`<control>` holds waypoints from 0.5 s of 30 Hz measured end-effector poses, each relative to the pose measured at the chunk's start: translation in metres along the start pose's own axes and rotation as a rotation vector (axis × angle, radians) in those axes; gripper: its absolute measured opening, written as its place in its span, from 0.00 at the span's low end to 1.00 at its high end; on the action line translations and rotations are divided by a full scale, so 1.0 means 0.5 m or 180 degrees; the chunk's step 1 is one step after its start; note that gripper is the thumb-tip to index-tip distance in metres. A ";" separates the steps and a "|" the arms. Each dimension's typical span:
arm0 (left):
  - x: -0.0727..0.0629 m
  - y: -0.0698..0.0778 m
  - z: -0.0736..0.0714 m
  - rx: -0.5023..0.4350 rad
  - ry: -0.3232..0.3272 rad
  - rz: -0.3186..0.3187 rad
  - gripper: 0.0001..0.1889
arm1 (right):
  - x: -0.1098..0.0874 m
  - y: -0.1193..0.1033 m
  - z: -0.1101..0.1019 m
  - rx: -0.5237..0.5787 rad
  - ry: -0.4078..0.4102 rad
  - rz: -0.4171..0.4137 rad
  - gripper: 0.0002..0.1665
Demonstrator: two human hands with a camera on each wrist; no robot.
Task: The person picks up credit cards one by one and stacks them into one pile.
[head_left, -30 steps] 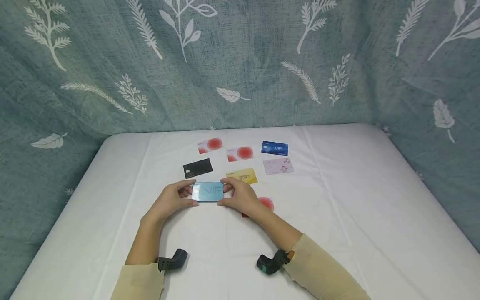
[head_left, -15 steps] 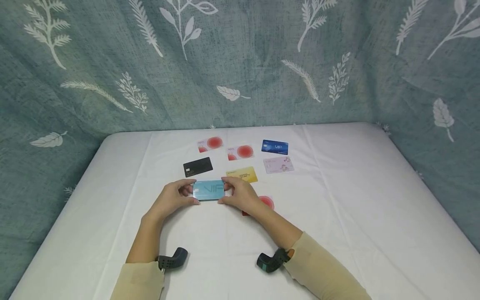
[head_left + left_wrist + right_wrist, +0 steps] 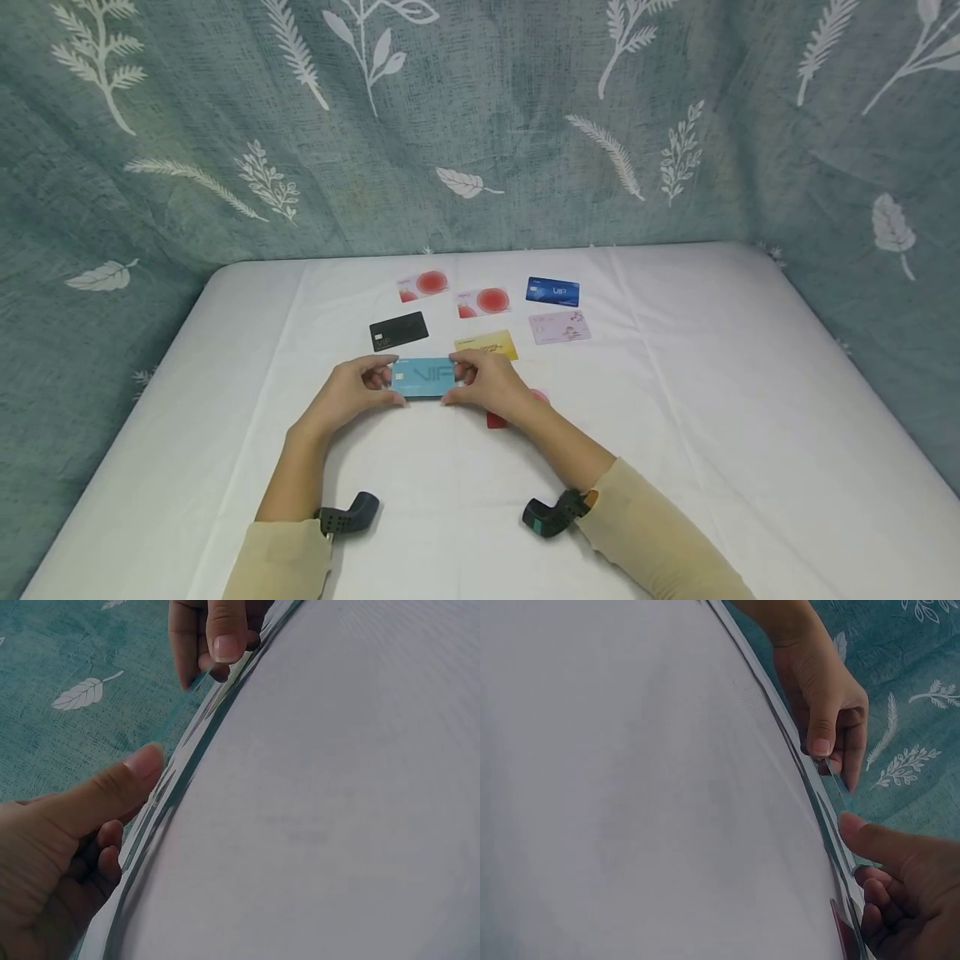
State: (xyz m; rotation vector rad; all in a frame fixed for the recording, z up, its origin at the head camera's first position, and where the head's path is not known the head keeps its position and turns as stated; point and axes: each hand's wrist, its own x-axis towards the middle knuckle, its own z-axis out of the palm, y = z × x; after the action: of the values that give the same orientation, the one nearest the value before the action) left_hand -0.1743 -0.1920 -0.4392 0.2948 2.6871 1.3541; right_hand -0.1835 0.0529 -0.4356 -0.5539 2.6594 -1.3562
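Observation:
A light blue card [image 3: 423, 377] with VIP lettering and a small chip is stretched between both hands. My left hand [image 3: 352, 388] pinches its left end between thumb and fingers; my right hand [image 3: 491, 385] pinches the right end the same way. In the left wrist view the card [image 3: 177, 712] appears as a thin edge between the thumbs. Just behind the right fingers lies a yellow card [image 3: 491, 342], partly covered. Under the right wrist a red card [image 3: 497, 421] is mostly hidden.
Farther back on the white cloth [image 3: 675, 375] lie a black card [image 3: 399, 332], two cards with red circles, one left [image 3: 422, 286] and one central [image 3: 483, 302], a dark blue VIP card [image 3: 552, 292] and a pale pink card [image 3: 560, 327]. A patterned green curtain [image 3: 510, 167] hangs behind.
Both hands and the light blue card have shifted slightly to the right. Glare on the card has faded, so its lettering shows more clearly. Both grips stay the same.

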 end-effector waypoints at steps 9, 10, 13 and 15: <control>-0.001 0.011 -0.002 -0.0067 -0.0171 0.0110 0.34 | -0.005 0.009 -0.024 0.0153 -0.0195 0.0054 0.37; -0.001 0.012 -0.002 -0.0080 -0.0173 0.0121 0.34 | -0.006 0.009 -0.026 0.0172 -0.0207 0.0046 0.37; -0.003 0.017 -0.001 -0.0113 -0.0157 0.0168 0.33 | -0.009 0.010 -0.034 0.0132 -0.0225 -0.0014 0.37; -0.004 0.019 0.003 -0.0135 -0.0139 0.0223 0.33 | -0.012 0.012 -0.040 0.0090 -0.0221 -0.0056 0.37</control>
State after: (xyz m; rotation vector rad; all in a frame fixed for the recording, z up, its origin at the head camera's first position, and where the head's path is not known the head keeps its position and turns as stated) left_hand -0.1710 -0.1858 -0.4324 0.4130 2.6322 1.4048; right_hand -0.1846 0.0734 -0.4287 -0.6109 2.5825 -1.3513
